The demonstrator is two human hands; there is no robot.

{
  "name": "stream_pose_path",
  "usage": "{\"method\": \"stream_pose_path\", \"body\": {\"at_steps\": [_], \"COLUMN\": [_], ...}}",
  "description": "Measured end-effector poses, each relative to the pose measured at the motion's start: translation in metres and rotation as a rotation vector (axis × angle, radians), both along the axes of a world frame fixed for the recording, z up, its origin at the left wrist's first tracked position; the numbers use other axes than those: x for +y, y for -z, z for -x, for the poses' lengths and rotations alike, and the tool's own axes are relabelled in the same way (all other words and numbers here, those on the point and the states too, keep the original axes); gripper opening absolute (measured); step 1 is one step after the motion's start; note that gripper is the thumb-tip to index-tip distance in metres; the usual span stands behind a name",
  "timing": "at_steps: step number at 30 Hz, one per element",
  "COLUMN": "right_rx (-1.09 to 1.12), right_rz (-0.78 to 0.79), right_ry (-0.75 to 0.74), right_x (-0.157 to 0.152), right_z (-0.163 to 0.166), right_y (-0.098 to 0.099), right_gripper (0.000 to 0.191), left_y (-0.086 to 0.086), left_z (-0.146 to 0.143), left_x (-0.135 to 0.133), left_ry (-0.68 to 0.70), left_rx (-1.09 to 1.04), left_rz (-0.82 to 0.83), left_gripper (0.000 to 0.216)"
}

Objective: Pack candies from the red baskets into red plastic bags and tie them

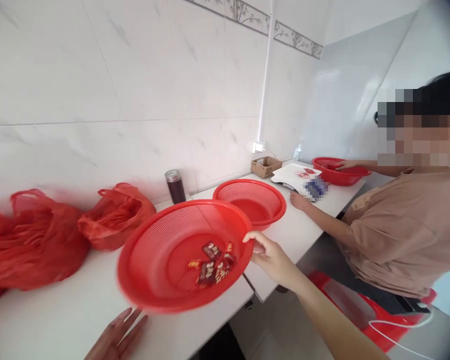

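Note:
A round red plastic basket (146, 255) is tilted toward me above the white table. My right hand (272, 259) grips its right rim, thumb on top and fingers beneath. Several small wrapped candies (209, 272), in dark red, red and yellow wrappers, lie gathered at the right side of its bottom. My left hand (118, 336) is just below the basket's near left edge, fingers stretched out and holding nothing. Whether its fingertips touch the rim I cannot tell.
Another red basket (253, 216) stands behind. Red plastic bags (116, 215) line the left wall near a dark thermos (175, 187). A co-worker (393, 225) sits right, by a white scale (294, 175), a red basin (345, 176) and a cardboard box (264, 168).

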State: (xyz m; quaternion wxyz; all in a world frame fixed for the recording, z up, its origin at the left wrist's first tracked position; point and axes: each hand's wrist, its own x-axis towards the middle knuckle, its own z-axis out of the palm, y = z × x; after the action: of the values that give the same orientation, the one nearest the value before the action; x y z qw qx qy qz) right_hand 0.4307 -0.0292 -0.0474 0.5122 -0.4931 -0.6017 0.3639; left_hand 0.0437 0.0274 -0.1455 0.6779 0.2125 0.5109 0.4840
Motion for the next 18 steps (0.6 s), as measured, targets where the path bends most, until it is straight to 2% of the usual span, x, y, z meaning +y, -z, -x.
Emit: {"method": "stream_pose_path", "body": {"at_steps": [2, 5, 8, 10, 12, 15, 17, 18], "right_rx": [-0.113, -0.227, -0.279, -0.272, -0.177, -0.020, -0.039, -0.086], "right_rz": [0.003, 0.047, 0.171, 0.291, 0.399, 0.459, 0.406, 0.344], "right_ry": [0.127, 0.310, 0.371, 0.278, 0.064, -0.334, -0.502, -0.532], "right_x": [0.006, 0.017, 0.017, 0.007, -0.005, -0.009, 0.012, 0.031], "right_z": [0.000, 0.006, 0.020, 0.034, 0.052, 0.083, 0.107, 0.121], "right_y": [0.009, 0.030, 0.050, 0.056, 0.050, 0.017, -0.014, -0.029], "right_gripper": [0.023, 0.031, 0.050, 0.066, 0.074, 0.064, 0.049, 0.042], "left_y": [-0.001, -0.005, -0.006, -0.002, 0.005, 0.012, 0.013, 0.012], "left_z": [0.013, 0.016, 0.015, 0.018, 0.023, 0.029, 0.031, 0.030], "left_x": [-0.013, -0.033, -0.045, -0.050, -0.052, -0.053, -0.053, -0.054], "left_ry": [-0.064, -0.101, -0.117, -0.123, -0.120, -0.062, 0.019, 0.069], "left_rx": [-0.013, 0.010, 0.078, 0.118, 0.147, 0.207, 0.275, 0.310], "left_rz": [0.028, 0.006, -0.025, -0.048, -0.084, -0.126, -0.157, -0.173], "left_gripper": [0.034, 0.028, 0.028, 0.032, 0.038, 0.044, 0.045, 0.044]}}
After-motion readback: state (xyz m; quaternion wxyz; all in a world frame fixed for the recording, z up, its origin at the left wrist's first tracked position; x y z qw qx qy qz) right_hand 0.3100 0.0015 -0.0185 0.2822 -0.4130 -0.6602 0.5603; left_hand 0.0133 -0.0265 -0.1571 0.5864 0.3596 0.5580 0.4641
